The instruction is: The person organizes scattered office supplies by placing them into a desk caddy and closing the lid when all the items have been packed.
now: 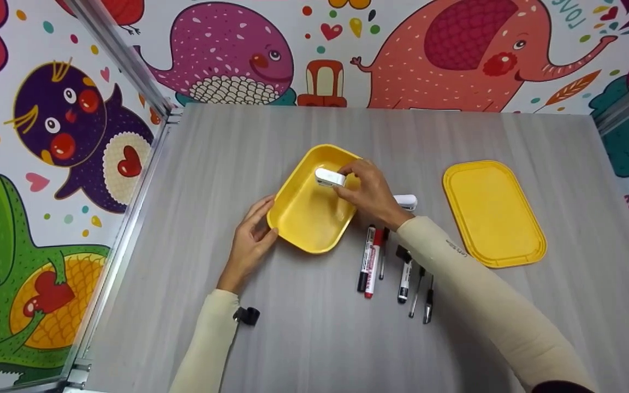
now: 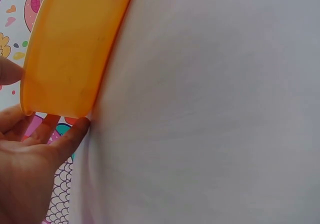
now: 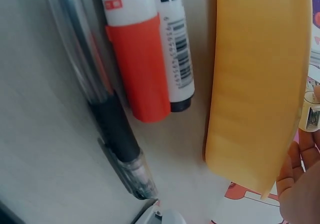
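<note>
A yellow plastic box (image 1: pixel 306 218) without its lid stands at the middle of the table. My left hand (image 1: pixel 249 240) holds the box by its left corner; in the left wrist view its thumb touches the rim and its fingers (image 2: pixel 70 136) lie against the end wall. Over the box, my right hand (image 1: pixel 370 191) pinches a small white stapler (image 1: pixel 330 177) between thumb and fingers. Just right of the box lies a second white object (image 1: pixel 405 202), partly hidden behind my right wrist.
Black and red markers (image 1: pixel 372 267) lie right of the box, beside several pens (image 1: pixel 428 300) and a short black-and-white marker (image 1: pixel 404 284). Farther right, a yellow lid (image 1: pixel 494 213) lies flat. Cartoon-printed walls (image 1: pixel 227 54) border the table's back and sides.
</note>
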`<state>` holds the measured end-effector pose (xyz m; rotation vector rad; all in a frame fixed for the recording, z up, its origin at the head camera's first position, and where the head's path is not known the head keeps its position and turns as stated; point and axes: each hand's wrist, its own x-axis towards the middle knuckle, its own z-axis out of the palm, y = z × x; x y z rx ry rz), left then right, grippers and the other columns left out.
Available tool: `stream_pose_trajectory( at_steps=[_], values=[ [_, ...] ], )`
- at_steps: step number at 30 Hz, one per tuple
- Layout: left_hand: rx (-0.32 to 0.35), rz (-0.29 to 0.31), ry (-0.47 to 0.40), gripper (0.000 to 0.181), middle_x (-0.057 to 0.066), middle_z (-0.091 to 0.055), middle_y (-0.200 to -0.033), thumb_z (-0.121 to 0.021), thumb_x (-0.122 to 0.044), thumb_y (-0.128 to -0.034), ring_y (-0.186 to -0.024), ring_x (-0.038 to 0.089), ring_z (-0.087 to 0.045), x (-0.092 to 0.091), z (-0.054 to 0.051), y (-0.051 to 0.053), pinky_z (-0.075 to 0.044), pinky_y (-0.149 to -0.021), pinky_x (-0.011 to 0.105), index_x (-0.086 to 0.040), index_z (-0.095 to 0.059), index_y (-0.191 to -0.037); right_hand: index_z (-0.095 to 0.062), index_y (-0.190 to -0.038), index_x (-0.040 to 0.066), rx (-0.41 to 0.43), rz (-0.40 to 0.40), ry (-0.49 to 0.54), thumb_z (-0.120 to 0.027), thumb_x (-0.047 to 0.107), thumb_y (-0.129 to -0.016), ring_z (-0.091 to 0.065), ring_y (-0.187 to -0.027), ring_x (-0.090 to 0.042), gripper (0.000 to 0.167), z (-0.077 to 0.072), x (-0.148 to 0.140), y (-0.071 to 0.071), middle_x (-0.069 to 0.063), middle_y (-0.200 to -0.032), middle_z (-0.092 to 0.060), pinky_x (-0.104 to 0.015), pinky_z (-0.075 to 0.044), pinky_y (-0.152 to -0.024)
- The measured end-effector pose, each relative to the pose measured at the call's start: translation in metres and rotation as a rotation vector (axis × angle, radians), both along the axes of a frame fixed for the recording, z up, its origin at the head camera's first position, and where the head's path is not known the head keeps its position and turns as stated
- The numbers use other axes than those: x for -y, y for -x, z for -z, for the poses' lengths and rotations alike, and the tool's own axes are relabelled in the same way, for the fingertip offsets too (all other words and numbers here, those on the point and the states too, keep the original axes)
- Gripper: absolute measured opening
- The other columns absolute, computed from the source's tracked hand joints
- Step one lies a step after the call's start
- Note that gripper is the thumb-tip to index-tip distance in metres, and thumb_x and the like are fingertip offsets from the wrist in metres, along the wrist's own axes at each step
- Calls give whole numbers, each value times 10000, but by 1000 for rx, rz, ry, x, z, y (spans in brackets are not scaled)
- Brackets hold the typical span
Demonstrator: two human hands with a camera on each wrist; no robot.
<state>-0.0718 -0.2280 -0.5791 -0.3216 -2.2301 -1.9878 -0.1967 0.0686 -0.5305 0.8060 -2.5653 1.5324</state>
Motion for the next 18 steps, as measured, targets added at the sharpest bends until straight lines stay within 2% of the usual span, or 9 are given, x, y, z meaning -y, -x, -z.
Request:
stream_pose_trajectory(
  at_steps=[6, 14, 18],
  values=[
    [8, -7, 1, 633, 233, -439, -1683, -675, 161, -985, -1564, 402, -425, 0, 0, 0, -474, -1190, 347, 93, -504, -1591, -764, -1131, -7, 33, 10, -13, -874, 123, -947, -588, -1137, -458, 251, -2, 4, 3, -141, -1110, -734, -429, -440, -971],
    [11, -18, 15, 630, 224, -442, -1685, -686, 142, -990, -1568, 396, -422, 0, -2, -1, -439, -1220, 495, 95, -502, -1591, -763, -1154, -6, 62, 8, -31, -860, 125, -962, -594, -1135, -415, 253, 2, 10, 8, -143, -1131, -743, -426, -453, -1006],
    [23, -14, 17, 632, 226, -428, -1693, -681, 143, -998, -1565, 396, -428, -1, -3, -1, -462, -1210, 467, 87, -496, -1599, -767, -1149, -14, 73, 16, -52, -860, 128, -958, -592, -1122, -417, 256, 4, 10, 11, -154, -1129, -742, -424, -459, -1007]
  ],
)
